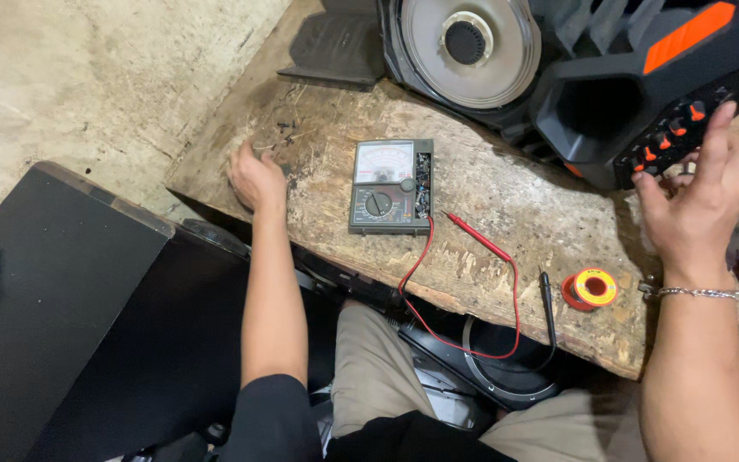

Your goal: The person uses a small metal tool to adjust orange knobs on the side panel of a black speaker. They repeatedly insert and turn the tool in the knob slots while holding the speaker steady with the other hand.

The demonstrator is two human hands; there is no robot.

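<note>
Grey analog meter (391, 186) at bench centre, white arc-scaled dial face (upper half), black selector below

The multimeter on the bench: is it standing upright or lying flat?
Lying flat. The multimeter rests on its back on the wooden bench, dial and scale facing up, between the left hand and the right hand.

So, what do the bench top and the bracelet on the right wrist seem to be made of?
Bench top: probably pressed wood-chip board, raw and unfinished, going by its flaky strands, stains and ragged edge.
Bracelet: apparently metal, silvery and shiny, made of small chain links.
</note>
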